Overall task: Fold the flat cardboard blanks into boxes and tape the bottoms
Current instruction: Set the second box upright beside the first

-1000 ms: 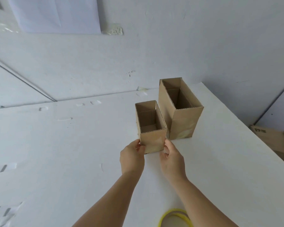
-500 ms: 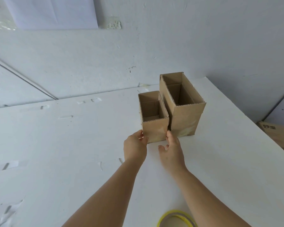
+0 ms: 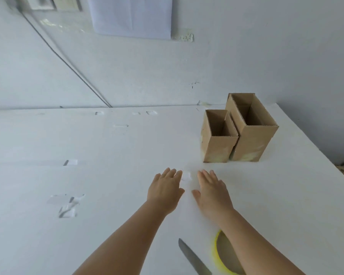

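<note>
Two folded cardboard boxes stand upright with open tops at the far right of the white table. The small box stands just left of the tall box, the two side by side and nearly touching. My left hand and my right hand hover side by side over the table, in front of the boxes and apart from them. Both hands have straight fingers and hold nothing. A yellow tape roll lies near the front edge, partly hidden under my right forearm.
A knife blade lies on the table between my forearms. Scraps of clear tape stick to the table at the left. A wall with a white sheet rises behind. The table's right edge drops off past the tall box.
Both hands let go of the small box and pulled back toward me. The small box now stands beside the tall box. My view has swung left and down, so the knife blade shows.
</note>
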{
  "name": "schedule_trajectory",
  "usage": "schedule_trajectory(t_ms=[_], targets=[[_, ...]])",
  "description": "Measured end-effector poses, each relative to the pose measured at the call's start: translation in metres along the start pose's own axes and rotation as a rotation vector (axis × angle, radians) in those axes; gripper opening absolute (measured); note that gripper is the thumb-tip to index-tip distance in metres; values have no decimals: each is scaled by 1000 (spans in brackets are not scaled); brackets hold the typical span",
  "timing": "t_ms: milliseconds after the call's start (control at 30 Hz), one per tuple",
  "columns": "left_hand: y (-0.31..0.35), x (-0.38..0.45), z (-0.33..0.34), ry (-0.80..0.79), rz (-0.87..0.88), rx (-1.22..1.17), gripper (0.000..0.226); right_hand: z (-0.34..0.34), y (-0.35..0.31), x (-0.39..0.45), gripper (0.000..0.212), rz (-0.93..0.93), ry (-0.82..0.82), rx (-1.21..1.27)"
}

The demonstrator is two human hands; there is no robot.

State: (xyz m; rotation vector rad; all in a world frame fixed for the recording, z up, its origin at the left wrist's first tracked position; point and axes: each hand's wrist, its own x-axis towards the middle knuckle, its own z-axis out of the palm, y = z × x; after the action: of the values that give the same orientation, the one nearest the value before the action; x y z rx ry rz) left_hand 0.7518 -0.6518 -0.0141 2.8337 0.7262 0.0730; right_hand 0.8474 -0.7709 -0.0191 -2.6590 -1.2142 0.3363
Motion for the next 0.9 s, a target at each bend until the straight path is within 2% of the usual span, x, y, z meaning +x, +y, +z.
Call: schedule_trajectory(t_ms=[167,633,900], targets=[[-56,-77,-23,32,-73,30,55,12,-76,-35,65,-93,-35,1],[-238,-353,-100,152,-357,53,52,65,-341,-168,66,-395,-70,23],[-311,-451,-121,207,-502,55,54,95,-454,-208,68,-533,-127,16]])
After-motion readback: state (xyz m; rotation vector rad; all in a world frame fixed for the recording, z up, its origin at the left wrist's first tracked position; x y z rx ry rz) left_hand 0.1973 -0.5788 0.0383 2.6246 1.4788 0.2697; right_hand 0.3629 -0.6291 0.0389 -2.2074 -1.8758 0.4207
